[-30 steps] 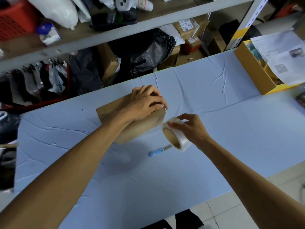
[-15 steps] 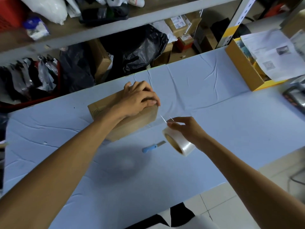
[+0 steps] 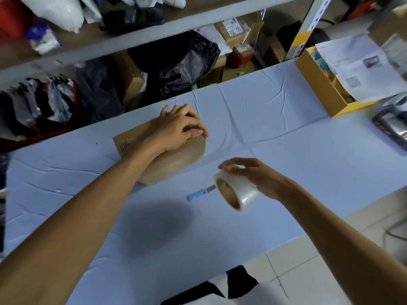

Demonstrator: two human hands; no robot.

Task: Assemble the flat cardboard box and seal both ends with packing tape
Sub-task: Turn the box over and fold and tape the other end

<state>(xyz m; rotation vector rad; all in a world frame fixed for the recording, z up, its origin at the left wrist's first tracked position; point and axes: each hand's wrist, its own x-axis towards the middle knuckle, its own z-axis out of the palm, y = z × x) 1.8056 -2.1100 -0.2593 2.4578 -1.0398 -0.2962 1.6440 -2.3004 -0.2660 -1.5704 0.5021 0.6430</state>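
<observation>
A small brown cardboard box (image 3: pixel 176 161) stands assembled on the light blue table (image 3: pixel 286 150), left of centre. My left hand (image 3: pixel 178 128) lies on its top right end, fingers curled over the edge and pressing down. To the right and nearer me, my right hand (image 3: pixel 253 175) holds a roll of clear packing tape (image 3: pixel 237 192) above the table, fingers over its outer face. The roll is apart from the box; no tape strand shows between them.
A blue-handled cutter (image 3: pixel 199 193) lies on the table just left of the roll. An open yellow-brown box (image 3: pixel 319 84) with papers sits at the far right, a dark device (image 3: pixel 392 126) beside it. Shelves with bags and cartons stand behind the table.
My right hand has pulled the tape roll away from the box's right end, down and to the right. My left hand has stayed pressed on the box.
</observation>
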